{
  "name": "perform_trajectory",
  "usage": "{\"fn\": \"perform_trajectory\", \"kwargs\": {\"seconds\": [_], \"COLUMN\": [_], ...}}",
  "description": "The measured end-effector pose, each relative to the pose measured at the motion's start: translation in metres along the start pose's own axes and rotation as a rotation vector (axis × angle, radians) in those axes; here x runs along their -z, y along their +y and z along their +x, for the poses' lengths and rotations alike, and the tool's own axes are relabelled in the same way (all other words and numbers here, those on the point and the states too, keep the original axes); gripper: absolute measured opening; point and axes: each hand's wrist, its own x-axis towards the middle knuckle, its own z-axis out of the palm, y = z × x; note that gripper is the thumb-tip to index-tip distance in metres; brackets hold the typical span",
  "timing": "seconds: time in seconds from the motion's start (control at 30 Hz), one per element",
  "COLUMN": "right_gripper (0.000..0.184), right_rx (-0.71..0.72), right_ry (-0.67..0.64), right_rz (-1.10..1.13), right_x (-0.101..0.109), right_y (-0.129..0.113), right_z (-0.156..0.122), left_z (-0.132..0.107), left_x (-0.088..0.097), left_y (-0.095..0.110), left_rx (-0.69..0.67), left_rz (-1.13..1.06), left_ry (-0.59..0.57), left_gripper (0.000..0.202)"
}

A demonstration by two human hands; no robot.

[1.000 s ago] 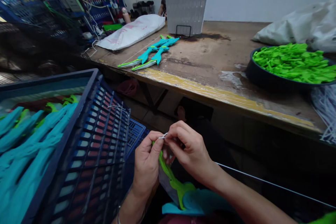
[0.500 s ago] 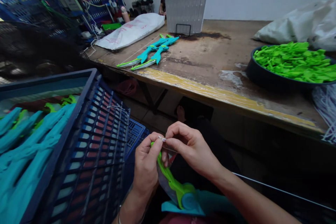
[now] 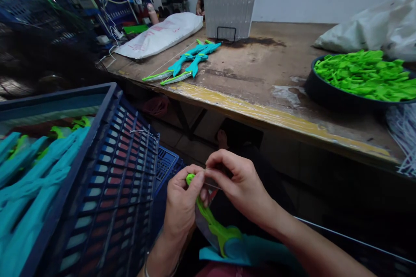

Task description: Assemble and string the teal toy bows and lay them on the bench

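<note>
My left hand [image 3: 182, 205] is closed round the tip of a green and teal toy sword [image 3: 214, 229] that lies across my lap. Its thumb presses on the green tip. My right hand [image 3: 238, 184] pinches a thin white string or tie against that same tip, fingers pressed together. A thin white line [image 3: 357, 240] runs off to the right past my right forearm. The lower part of the sword is teal and partly hidden under my arms.
A dark blue crate [image 3: 107, 190] with several teal sword parts stands at my left. On the worn wooden table [image 3: 260, 82] lie two finished swords [image 3: 185, 65], a white sack [image 3: 159, 37], a white basket [image 3: 230, 0] and a black tub of green parts [image 3: 360, 80].
The white tie end that stuck up between my fingertips is now drawn down against the green tip. Both hands have sunk slightly and the sword has turned a little.
</note>
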Motion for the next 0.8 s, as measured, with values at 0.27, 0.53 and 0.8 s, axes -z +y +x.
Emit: {"fn": "perform_trajectory", "kwargs": {"seconds": [0.27,0.53,0.8], "right_gripper": [0.015,0.015,0.017], "right_rx": [-0.008,0.068,-0.052], "right_ry": [0.072,0.012,0.092], "right_rz": [0.041,-0.018,0.035], "right_x": [-0.003,-0.003,-0.006], "right_y": [0.005,0.005,0.005], "right_z": [-0.002,-0.009,-0.013], "left_z": [0.003,0.003,0.005], "left_x": [0.003,-0.003,-0.003], "left_y": [0.002,0.008,0.008], "left_rx": [0.01,0.069,0.13], "left_rz": [0.009,-0.063,-0.027], "left_ry": [-0.062,-0.033,-0.03], "left_gripper": [0.02,0.033,0.036]}}
